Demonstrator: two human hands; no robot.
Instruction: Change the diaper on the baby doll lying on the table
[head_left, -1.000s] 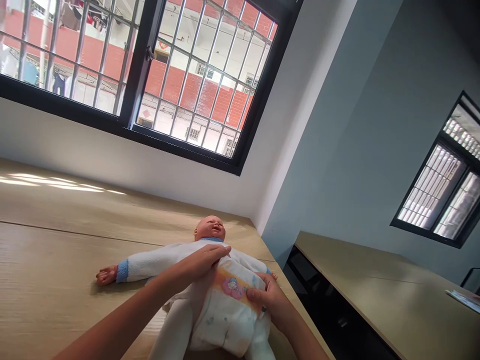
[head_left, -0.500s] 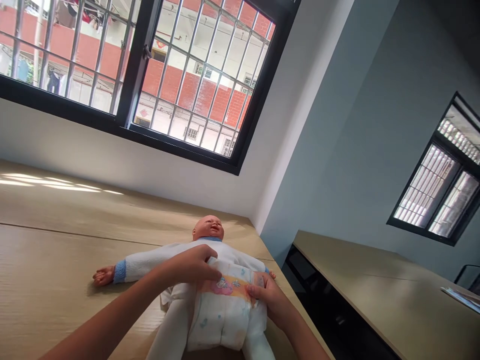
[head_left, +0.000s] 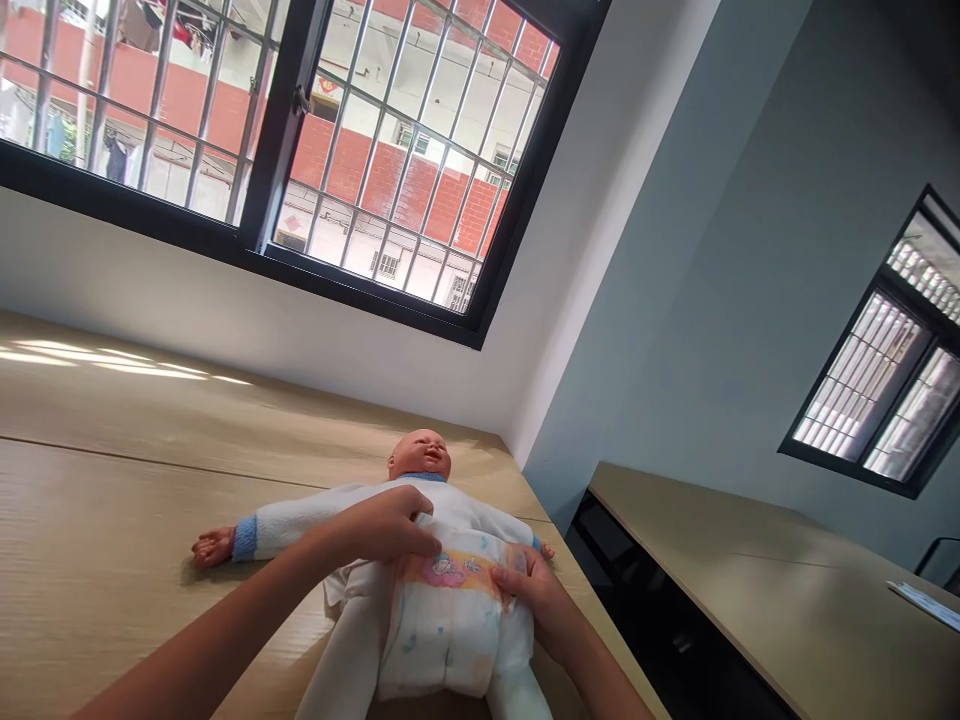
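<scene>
A baby doll (head_left: 421,455) lies on its back on the wooden table, head toward the window, arms spread, in a white top with blue cuffs and white legs. Over its belly and between its legs lies a white diaper (head_left: 442,635) with an orange printed band. My left hand (head_left: 394,525) grips the diaper's upper left edge between thumb and fingers, some fingertips hidden behind it. At the right edge of the band, my right hand (head_left: 532,590) pinches the diaper, thumb on the front and fingers at the side.
The wooden table (head_left: 135,500) runs along the wall under a barred window (head_left: 405,170). Across a dark gap on the right stands a second table (head_left: 720,560), with papers (head_left: 926,603) near its far right edge.
The camera view has shifted slightly. Both hands keep their hold on the diaper, and the doll stays in place.
</scene>
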